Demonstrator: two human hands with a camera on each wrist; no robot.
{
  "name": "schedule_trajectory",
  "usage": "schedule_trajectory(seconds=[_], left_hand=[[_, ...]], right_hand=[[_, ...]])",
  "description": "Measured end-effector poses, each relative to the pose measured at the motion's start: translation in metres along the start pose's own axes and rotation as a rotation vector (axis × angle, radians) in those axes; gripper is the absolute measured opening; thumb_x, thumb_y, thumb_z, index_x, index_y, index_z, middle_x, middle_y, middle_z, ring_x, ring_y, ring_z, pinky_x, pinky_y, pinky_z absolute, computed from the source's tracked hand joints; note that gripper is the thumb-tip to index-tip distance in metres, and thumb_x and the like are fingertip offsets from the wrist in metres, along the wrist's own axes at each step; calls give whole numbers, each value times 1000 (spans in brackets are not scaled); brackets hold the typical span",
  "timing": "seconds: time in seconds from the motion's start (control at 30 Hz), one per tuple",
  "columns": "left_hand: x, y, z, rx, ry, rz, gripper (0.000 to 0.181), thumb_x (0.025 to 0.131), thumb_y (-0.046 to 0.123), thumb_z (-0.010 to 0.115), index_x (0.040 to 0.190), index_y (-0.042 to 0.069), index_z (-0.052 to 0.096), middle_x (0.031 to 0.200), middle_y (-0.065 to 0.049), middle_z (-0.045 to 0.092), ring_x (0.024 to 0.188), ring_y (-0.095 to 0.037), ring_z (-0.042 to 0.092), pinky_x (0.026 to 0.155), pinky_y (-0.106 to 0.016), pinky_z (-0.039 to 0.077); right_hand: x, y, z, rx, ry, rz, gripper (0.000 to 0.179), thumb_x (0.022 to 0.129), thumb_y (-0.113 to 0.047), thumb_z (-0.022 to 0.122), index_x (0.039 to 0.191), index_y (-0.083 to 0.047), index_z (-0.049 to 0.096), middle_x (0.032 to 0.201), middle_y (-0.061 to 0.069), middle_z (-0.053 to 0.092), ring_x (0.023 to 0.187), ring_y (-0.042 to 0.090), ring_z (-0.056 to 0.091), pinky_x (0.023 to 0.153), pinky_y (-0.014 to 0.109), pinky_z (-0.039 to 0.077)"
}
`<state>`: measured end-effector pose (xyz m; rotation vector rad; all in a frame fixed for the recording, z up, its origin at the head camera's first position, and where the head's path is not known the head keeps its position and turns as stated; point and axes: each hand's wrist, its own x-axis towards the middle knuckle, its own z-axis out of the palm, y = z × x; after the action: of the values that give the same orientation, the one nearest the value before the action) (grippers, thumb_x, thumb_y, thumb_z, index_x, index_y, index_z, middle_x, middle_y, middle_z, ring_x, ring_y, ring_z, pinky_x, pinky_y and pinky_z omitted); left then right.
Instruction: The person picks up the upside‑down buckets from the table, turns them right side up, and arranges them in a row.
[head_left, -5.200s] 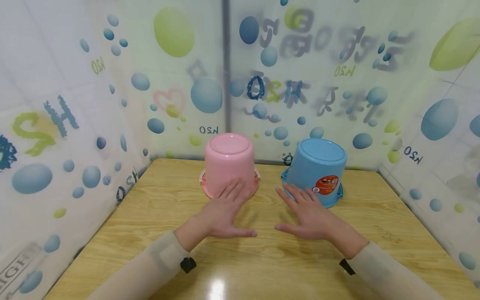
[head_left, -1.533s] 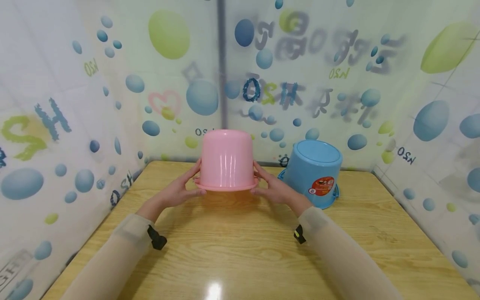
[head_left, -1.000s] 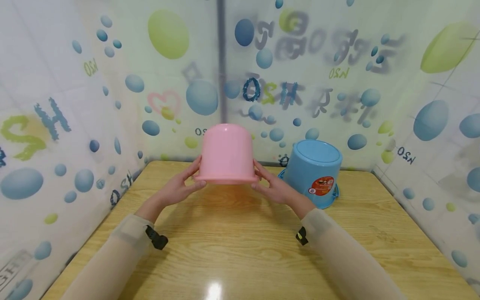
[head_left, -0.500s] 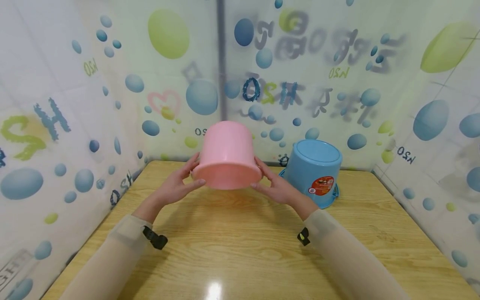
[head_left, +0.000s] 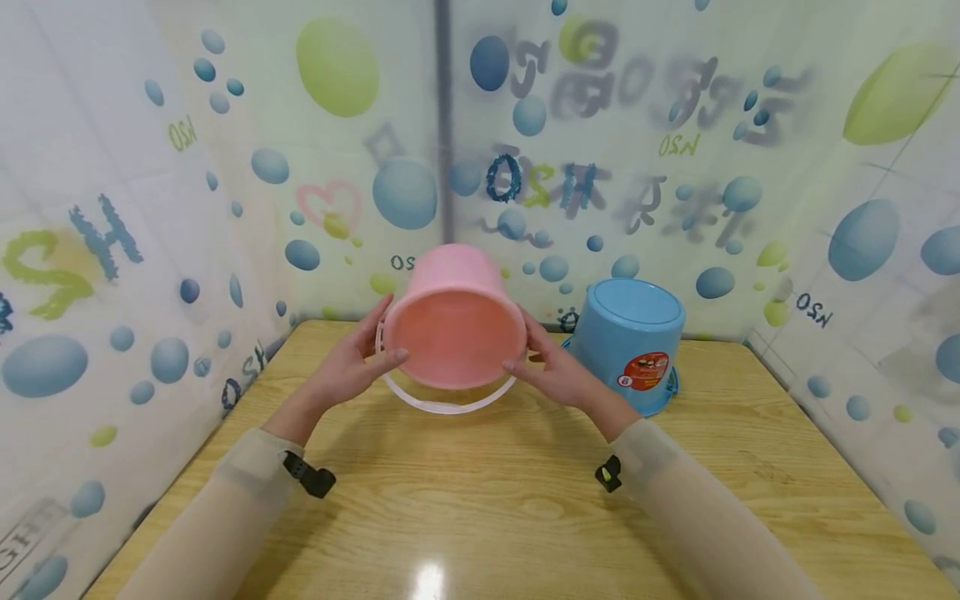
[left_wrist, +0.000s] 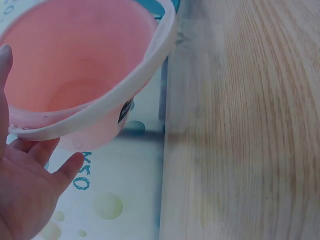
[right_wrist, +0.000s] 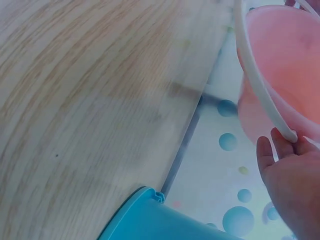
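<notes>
A pink bucket is held up over the table, tipped so its mouth faces me and its base points to the back wall. Its white handle hangs below the rim. My left hand grips the rim on the left, thumb over the front edge. On the opposite side my right hand holds the rim the same way. In the left wrist view the left hand has its fingers under the bucket's rim by the handle. The right wrist view shows the right hand at the handle's joint.
A blue bucket with a red label stands upside down to the right, close to my right hand. The wooden table reaches back to a patterned curtain, which also hangs on both sides.
Both hands moved from resting palms-down to gripping the pink bucket's rim. They lifted it off the table and tilted its mouth toward me; the handle swung down. The blue bucket stayed put.
</notes>
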<state>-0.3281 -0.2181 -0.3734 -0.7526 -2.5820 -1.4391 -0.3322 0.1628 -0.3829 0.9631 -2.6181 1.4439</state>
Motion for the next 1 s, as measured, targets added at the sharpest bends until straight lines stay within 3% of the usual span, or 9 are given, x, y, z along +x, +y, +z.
schedule_trajectory(seconds=[0.13,0.33,0.4,0.7,0.83,1.0], left_hand=[[0,2,-1,-13,4,10,98,108,28,74,177,43,6,172,-19,47,150,-48,55,111,-63,56],[0,5,-2,-68,14,23,101,107,23,75,175,47,5,172,-21,45,146,-46,60,97,-28,62],[0,6,-2,-98,13,35,102,107,20,75,175,46,4,173,-22,43,144,-47,61,92,-21,61],[-2,8,-4,-155,3,63,111,104,13,77,174,50,-1,175,-22,39,145,-47,60,91,-22,63],[-2,8,-5,-171,-1,67,113,104,12,78,173,51,-2,177,-23,36,149,-49,55,92,-21,62],[-2,9,-6,-157,3,77,113,103,12,79,174,49,-1,181,-15,28,155,-49,48,95,-18,60]], right_hand=[[1,-1,-1,21,18,0,95,111,-28,68,178,-37,2,179,12,36,155,40,48,122,69,42],[3,-3,-3,85,17,-40,97,111,-18,68,178,-37,1,174,16,43,150,37,52,123,67,42],[3,-4,-3,102,21,-50,97,110,-17,68,178,-36,0,171,19,47,147,38,53,123,67,42],[2,-11,-6,142,37,41,106,107,-25,74,177,-38,-3,166,17,55,148,45,54,119,67,48],[3,-9,-7,157,33,36,107,107,-24,75,177,-40,-3,161,21,59,147,48,55,118,68,49],[3,-10,-7,157,43,27,110,104,-23,78,176,-43,-3,158,23,61,146,47,57,119,71,47]])
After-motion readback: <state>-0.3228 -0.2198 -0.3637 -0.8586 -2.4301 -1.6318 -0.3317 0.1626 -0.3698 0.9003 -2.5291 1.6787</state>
